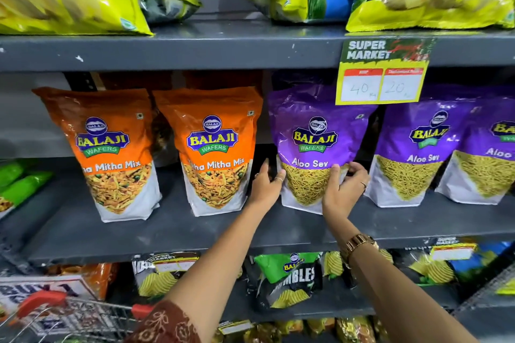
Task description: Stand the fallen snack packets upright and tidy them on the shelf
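A purple Aloo Sev packet stands upright on the grey middle shelf. My left hand presses against its lower left side. My right hand grips its lower right side, thumb on the front. Two orange Mitha Mix packets stand upright to the left. Two more purple Aloo Sev packets stand to the right, the far one partly cut off by the frame edge.
A yellow price tag hangs from the upper shelf edge over the held packet's top right. Green packets lie at the far left. Chip bags fill the lower shelf. A trolley sits at bottom left.
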A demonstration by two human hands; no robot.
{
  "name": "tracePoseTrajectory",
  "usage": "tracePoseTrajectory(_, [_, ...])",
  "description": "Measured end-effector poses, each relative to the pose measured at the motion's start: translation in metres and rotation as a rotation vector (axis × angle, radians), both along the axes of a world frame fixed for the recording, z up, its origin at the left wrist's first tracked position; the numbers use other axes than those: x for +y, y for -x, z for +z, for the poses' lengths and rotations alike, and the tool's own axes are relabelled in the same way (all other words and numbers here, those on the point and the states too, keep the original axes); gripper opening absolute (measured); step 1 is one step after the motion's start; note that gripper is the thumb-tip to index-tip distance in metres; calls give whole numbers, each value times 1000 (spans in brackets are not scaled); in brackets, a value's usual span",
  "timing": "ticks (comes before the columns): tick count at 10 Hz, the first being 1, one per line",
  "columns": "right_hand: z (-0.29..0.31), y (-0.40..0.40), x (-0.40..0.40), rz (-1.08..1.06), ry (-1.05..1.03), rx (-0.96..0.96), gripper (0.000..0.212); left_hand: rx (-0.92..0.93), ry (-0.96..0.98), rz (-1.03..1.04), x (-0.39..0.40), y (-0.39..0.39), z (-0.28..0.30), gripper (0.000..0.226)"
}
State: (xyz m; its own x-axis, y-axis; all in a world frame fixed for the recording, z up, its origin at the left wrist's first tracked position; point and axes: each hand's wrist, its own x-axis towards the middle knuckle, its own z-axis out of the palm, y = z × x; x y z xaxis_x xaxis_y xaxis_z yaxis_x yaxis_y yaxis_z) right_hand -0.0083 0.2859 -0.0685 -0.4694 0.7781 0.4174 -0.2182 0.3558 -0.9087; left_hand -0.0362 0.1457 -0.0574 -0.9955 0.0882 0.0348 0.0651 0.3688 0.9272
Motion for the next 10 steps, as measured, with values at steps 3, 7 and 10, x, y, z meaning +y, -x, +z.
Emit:
tracePoseTrajectory(3, [-2,9,21,152,88,1,34,24,-122,-7,17,-10,-2,46])
tracePoseTrajectory(7, [-6,16,31,216,92,-62,29,-6,-125,52,27,-18,-3,45])
tracePoseTrajectory(10, [0,5,25,57,-1,-67,41,117,-190,155,17,-18,-7,48])
